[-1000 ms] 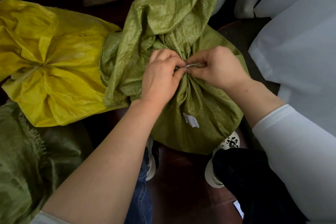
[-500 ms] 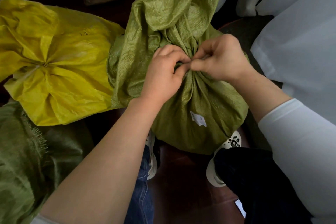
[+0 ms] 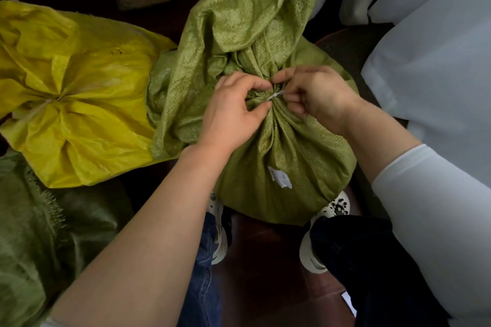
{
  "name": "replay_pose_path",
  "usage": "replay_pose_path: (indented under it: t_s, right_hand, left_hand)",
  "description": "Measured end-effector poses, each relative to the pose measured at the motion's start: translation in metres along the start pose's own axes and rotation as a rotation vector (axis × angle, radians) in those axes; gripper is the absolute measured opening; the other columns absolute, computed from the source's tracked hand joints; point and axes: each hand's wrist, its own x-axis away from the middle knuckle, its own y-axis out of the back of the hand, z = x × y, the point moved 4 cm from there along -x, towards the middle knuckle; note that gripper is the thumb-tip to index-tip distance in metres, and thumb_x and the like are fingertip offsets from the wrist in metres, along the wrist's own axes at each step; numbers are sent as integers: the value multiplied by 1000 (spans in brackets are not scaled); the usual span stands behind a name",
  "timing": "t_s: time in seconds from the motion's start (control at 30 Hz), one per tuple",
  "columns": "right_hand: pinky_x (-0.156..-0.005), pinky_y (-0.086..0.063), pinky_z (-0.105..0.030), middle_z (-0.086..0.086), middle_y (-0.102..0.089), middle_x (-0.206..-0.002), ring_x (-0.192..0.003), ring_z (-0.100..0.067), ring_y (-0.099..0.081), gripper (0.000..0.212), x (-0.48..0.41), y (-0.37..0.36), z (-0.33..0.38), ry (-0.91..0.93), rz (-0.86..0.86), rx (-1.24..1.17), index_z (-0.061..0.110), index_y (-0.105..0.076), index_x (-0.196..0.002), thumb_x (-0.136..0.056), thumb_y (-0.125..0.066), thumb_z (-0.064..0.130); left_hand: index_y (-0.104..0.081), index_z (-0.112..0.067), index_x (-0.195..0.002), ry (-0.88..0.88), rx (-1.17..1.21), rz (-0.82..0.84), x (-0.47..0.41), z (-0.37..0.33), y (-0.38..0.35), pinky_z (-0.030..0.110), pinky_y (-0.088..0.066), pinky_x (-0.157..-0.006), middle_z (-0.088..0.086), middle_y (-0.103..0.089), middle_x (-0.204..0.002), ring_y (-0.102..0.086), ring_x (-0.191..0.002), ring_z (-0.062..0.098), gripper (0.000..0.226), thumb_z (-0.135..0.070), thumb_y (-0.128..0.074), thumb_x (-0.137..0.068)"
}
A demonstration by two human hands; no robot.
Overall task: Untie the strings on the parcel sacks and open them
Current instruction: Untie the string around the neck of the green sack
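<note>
Two grips work at one knot. My left grip [image 3: 233, 111] is curled round the gathered neck of the green sack [image 3: 279, 156], thumb under the bunch and fingers over it, clenched on the fabric. My right grip [image 3: 316, 98] pinches the white string [image 3: 275, 95] btwn thumb and forefinger, w/ the other fingers tucked in toward the palm. The string is short and pale and runs across the neck btwn the two grips. It's wound round the bunch, so the sack is tied shut, not yet opened.

The green sack stands upright on the dark reddish floor [image 3: 260, 260], right in front of me, w/ its base just beside my white shoes [image 3: 336, 207], one each side. Above the tie the loose top of the sack flops up and away from me. A small white label [image 3: 279, 179] sits on the near face, below the neck.

To the left a yellow sack [image 3: 79, 114] lies touching the green one's loose top. Its mouth is bunched at the centre w/ a pale tie, also shut. In the near-left corner there's a second green sack [image 3: 39, 233], darker, w/ a frayed edge. White cloth [image 3: 438, 48] hangs to the right. My right arm has a white sleeve [image 3: 425, 207] pushed up past the wrist.
</note>
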Motion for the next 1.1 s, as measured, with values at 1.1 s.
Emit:
replay_pose_path:
  t_s: [1.1]
  right_hand:
    - [-55,-40,-14,3,-58,-65,-53,2,-47,3,0,-3,7,393,42,472,9,-68,-83,-84,-66,12]
  left_hand:
    - [-71,-9,-85,25,190,16,-9,10,4,33,-44,-88,-15,-50,-83,-55,-94,21,13,-18,-71,-76]
